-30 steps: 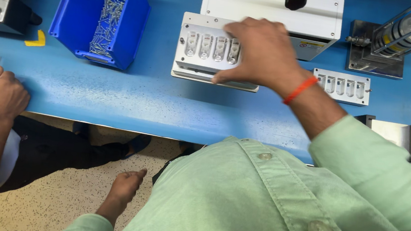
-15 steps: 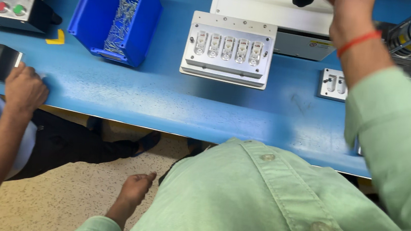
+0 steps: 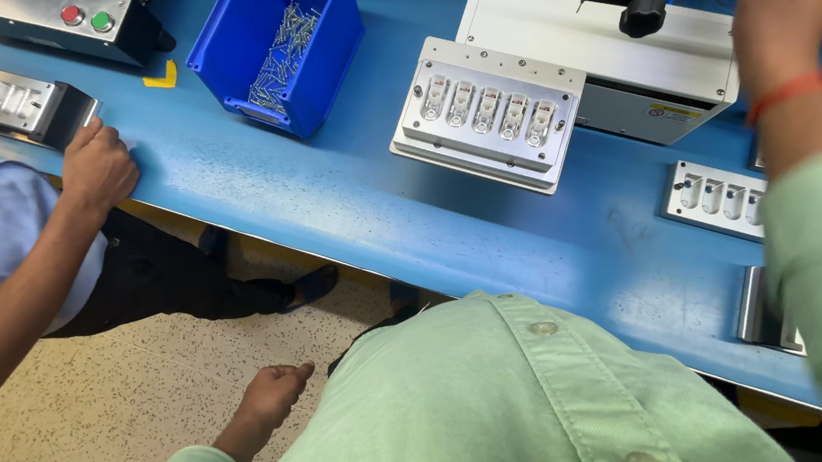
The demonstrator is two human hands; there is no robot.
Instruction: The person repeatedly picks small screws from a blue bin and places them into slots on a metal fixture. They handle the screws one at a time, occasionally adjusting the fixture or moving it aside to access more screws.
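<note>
With the right hand (image 3: 781, 36) raised past the top edge, its fingers cut off so I cannot tell their grip, and the left hand (image 3: 275, 389) hanging loosely curled below the table (image 3: 333, 203), the sleeve could perhaps brush the metal tray (image 3: 488, 113) askew.

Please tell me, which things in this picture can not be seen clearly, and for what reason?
- Right hand, head view: the fingers are cut off by the top edge, so what they touch is unknown.
- Left hand: hangs below the table edge, curled, holding nothing visible.
- Right fixture plate: partly covered by the green sleeve.
- Parts in the blue bin: too small to identify.
- Slots of the middle fixture: contents unclear.
</note>
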